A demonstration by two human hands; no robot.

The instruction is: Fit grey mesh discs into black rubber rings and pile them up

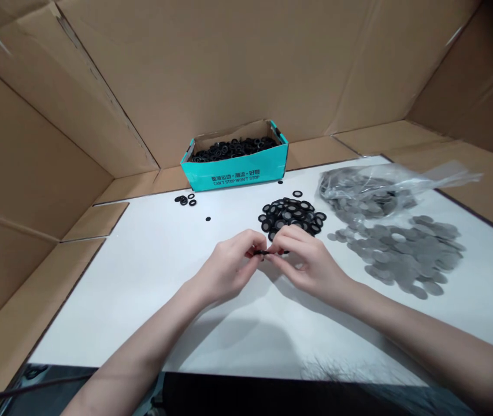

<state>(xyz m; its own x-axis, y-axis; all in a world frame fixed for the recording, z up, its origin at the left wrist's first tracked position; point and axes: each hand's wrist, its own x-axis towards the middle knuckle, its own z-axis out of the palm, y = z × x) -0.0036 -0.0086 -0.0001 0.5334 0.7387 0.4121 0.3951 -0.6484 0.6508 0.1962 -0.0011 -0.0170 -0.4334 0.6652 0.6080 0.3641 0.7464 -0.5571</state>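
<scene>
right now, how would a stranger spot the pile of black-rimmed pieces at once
On the white work surface, find the turquoise box at the far edge. Nearer the person, just beyond the right hand, lies the heaped pile of black-rimmed pieces. Unlike the loose grey discs to its right, these have black rims around paler middles.

Cool light, seemingly from overhead, fell fairly evenly on the white tabletop [120, 260], where my forearms [151, 338] cast soft-edged grey shadows and the clear plastic bag [371, 188] caught pale streaks of glare. The cardboard walls [250, 63] looked dimmer, sinking to black at the upper right corner. My view bowed wide toward its edges, and the small black piece [260, 252] between my fingers [292, 245] came out too soft to make out.
</scene>
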